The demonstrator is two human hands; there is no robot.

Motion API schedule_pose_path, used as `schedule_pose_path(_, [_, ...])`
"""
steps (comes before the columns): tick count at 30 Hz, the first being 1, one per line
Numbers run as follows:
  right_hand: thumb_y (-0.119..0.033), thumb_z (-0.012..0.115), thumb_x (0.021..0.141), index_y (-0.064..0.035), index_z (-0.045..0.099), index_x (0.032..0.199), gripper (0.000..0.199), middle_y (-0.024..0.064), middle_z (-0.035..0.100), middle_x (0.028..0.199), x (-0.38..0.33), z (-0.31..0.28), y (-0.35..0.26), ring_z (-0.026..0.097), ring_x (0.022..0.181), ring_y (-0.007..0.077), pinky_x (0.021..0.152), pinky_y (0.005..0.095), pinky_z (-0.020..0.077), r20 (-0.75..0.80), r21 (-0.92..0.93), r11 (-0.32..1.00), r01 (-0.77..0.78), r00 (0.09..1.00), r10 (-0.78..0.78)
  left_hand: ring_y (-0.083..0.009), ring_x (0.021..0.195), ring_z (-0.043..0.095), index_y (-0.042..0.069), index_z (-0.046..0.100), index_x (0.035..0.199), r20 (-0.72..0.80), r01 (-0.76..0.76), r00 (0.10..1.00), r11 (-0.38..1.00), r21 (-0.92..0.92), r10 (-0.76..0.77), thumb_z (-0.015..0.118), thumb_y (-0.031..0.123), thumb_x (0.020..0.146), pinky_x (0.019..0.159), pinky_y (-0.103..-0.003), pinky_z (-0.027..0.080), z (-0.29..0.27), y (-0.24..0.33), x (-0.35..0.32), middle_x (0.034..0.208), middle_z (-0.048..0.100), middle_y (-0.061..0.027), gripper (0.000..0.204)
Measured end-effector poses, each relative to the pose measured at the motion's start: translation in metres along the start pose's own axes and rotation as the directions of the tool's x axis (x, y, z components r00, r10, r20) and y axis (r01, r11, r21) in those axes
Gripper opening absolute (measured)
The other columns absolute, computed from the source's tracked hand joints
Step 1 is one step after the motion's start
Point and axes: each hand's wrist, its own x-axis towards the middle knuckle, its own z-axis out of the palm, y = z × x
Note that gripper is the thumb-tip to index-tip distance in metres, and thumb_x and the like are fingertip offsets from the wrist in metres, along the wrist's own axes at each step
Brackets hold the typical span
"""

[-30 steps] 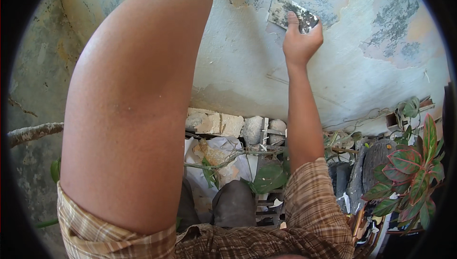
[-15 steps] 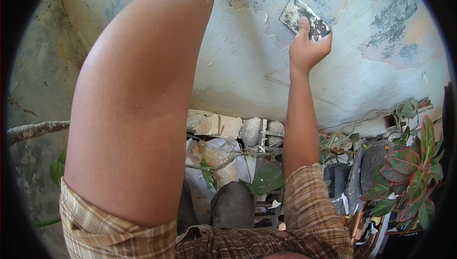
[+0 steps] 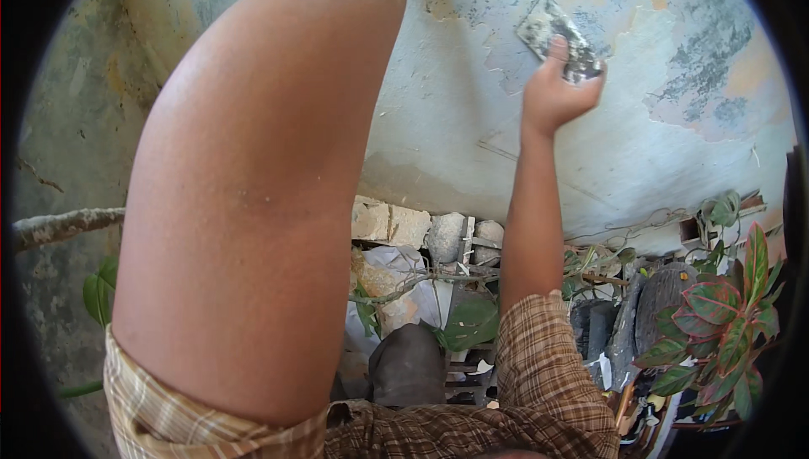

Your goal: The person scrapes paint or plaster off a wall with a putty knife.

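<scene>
My right hand point(image 3: 554, 95) is raised against a weathered wall point(image 3: 472, 122) with peeling pale blue paint. It grips a flat, rectangular scraper-like tool point(image 3: 558, 37), grey and crusted, pressed flat on the wall. My left arm point(image 3: 253, 198) fills the left half of the picture, reaching straight up; the left hand itself is above the top edge and hidden. Both sleeves are rolled, brown plaid.
At the wall's foot lie broken bricks and rubble point(image 3: 404, 227), white bags point(image 3: 396, 290) and a dark boot-like shape point(image 3: 409, 366). A red-and-green leafy plant point(image 3: 725, 316) stands at the right beside dark tyres point(image 3: 649, 307). A bare branch point(image 3: 59, 227) juts in at the left.
My right hand has slid the flat tool up and to the right along the wall. The left arm stays raised.
</scene>
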Motion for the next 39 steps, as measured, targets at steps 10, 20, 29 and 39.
schedule_pose_path(10, [-0.009,0.071,0.081,0.0034,0.059,0.084,0.018,0.0125,0.069,0.072,0.011,0.002,-0.007,0.067,0.063,0.0207,0.061,0.0327,0.052,0.281,-0.399,0.848,0.35,0.926,-0.251,-0.0259,0.145,0.012,0.016,0.03,0.146,-0.042,-0.01,0.999,1.0,-0.017,0.009,0.047,0.055,0.084,0.118,-0.045,0.002,0.002,0.0,0.002,0.155,0.019,-0.0106,0.076])
schedule_pose_path(20, [-0.015,0.071,0.081,-0.0014,0.06,0.089,0.019,0.0154,0.064,0.068,0.013,0.006,-0.011,0.065,0.064,0.0323,0.056,0.0365,0.0488,0.445,-0.385,0.806,0.449,0.856,-0.264,-0.0286,0.144,0.012,0.014,0.032,0.146,0.005,0.01,1.0,0.999,-0.038,-0.01,0.051,0.053,0.082,0.118,-0.046,0.004,-0.004,-0.002,-0.004,0.154,0.022,-0.0126,0.077])
schedule_pose_path(29, [-0.016,0.069,0.081,-0.0055,0.061,0.085,0.014,0.0125,0.065,0.072,0.02,0.001,-0.005,0.064,0.061,0.0299,0.053,0.037,0.0483,0.427,-0.339,0.797,0.5,0.836,-0.344,-0.0276,0.145,0.01,0.014,0.029,0.147,0.011,0.024,1.0,1.0,0.003,-0.024,0.05,0.054,0.082,0.118,-0.045,0.002,-0.003,0.0,0.004,0.155,0.019,-0.0128,0.079])
schedule_pose_path(39, [-0.018,0.068,0.08,-0.0078,0.063,0.091,0.016,0.0151,0.066,0.074,0.026,0.0,-0.026,0.065,0.064,0.0335,0.056,0.0402,0.0496,0.53,-0.359,0.792,0.494,0.806,-0.263,-0.0271,0.144,0.012,0.014,0.03,0.146,-0.008,0.01,1.0,1.0,0.002,-0.01,0.049,0.053,0.083,0.118,-0.045,0.003,-0.005,0.001,-0.003,0.155,0.02,-0.0123,0.077])
